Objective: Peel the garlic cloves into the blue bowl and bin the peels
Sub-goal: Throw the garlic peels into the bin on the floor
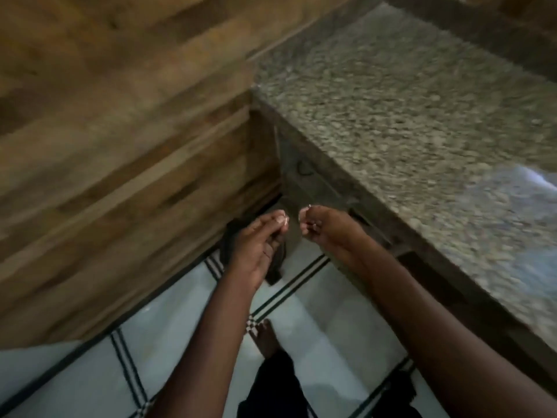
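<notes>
Both your hands are out over the floor corner beside the granite bench [407,116]. Your left hand [256,245] pinches something pale at the fingertips, your right hand [319,229] is curled round small bits — probably garlic peels, too blurry to swear. They're papery, featherlight and clingy, so keep the grip pinched at the fingertips. A dark thing [232,236] below might be the bin — no blue bowl in view.
</notes>
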Demonstrator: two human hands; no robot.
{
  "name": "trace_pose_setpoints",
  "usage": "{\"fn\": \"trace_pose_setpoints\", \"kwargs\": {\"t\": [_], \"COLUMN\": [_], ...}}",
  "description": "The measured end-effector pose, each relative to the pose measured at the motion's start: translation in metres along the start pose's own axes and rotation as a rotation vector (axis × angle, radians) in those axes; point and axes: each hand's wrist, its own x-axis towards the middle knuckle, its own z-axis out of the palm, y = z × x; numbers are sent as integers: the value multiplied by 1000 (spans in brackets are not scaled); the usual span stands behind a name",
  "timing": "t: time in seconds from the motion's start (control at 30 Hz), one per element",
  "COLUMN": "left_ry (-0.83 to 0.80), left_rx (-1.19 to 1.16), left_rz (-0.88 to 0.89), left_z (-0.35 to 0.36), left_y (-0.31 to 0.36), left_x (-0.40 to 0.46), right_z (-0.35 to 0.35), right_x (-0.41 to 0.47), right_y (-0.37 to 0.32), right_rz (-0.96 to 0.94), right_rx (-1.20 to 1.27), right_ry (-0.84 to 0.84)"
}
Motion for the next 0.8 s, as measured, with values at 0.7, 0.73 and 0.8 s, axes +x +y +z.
{"fn": "trace_pose_setpoints", "kwargs": {"t": [0.7,0.73,0.8], "left_ry": [332,340,345], "left_rx": [-21,-15,10], "left_rz": [-270,-293,-333], "left_z": [-247,-252,-264], "left_y": [-8,-22,-51], "left_x": [181,192,215], "right_z": [101,93,78], "right_x": [245,257,280], "right_y": [153,165,189], "right_rz": [418,426,432], "right_rx": [-356,-355,-346], "right_ry": [230,257,303]}}
